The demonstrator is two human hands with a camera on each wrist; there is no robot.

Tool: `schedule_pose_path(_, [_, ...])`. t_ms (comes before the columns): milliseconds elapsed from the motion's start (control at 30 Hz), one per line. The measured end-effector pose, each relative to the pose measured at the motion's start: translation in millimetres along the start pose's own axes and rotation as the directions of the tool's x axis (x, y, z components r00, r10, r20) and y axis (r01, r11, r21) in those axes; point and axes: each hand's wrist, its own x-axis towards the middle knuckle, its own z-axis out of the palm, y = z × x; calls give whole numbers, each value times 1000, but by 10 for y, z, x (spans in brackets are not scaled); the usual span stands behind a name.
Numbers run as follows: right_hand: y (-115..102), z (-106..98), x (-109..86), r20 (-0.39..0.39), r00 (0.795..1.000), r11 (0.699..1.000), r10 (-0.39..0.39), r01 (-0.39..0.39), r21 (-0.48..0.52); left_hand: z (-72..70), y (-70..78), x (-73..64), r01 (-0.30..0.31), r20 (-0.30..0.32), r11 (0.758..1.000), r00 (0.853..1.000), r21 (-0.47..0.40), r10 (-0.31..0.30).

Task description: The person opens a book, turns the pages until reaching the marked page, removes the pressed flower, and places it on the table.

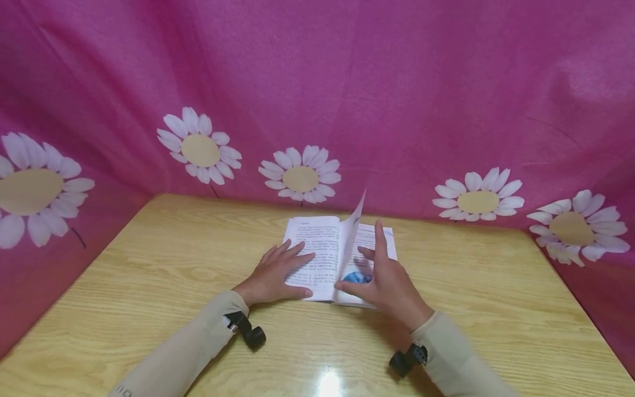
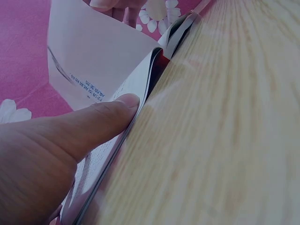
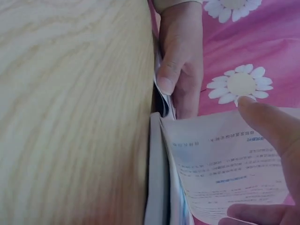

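Your book (image 1: pixel 317 248) lies open on the worktop (image 1: pixel 149 309), near its far edge, in front of the pink cloth (image 1: pixel 317 82). Its spine runs lengthwise away from you, and the heading on the left page sits at the far end. One leaf (image 1: pixel 351 234) stands steeply up from the spine, leaning right over the right page, where a blue picture (image 1: pixel 356 277) shows at the near end. Your left hand (image 1: pixel 278 272) rests spread on the left page, gripping nothing. Your right hand (image 1: pixel 397 282) is unclenched beside the raised leaf, thumb and forefinger wide apart.
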Motion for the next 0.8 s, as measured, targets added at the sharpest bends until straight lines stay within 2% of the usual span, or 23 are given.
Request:
schedule_pose_path(233, [11, 64, -17, 90, 996, 999, -13, 16, -28, 3, -9, 6, -3, -3, 1000, 1000, 1, 3])
schedule_pose_path(467, [27, 125, -22, 133, 988, 996, -82, 79, 30, 18, -14, 11, 51, -9, 999, 999, -15, -51])
schedule_pose_path(567, [34, 149, -19, 160, 983, 996, -92, 91, 10, 29, -24, 14, 47, -26, 999, 999, -19, -48])
schedule_pose_path(667, [44, 164, -23, 172, 978, 992, -121, 125, -12, 31, -10, 36, 70, -38, 997, 997, -27, -71])
schedule_pose_path(800, [63, 181, -24, 191, 967, 984, -169, 176, -20, 9, 36, 71, 126, -87, 980, 986, -152, -140])
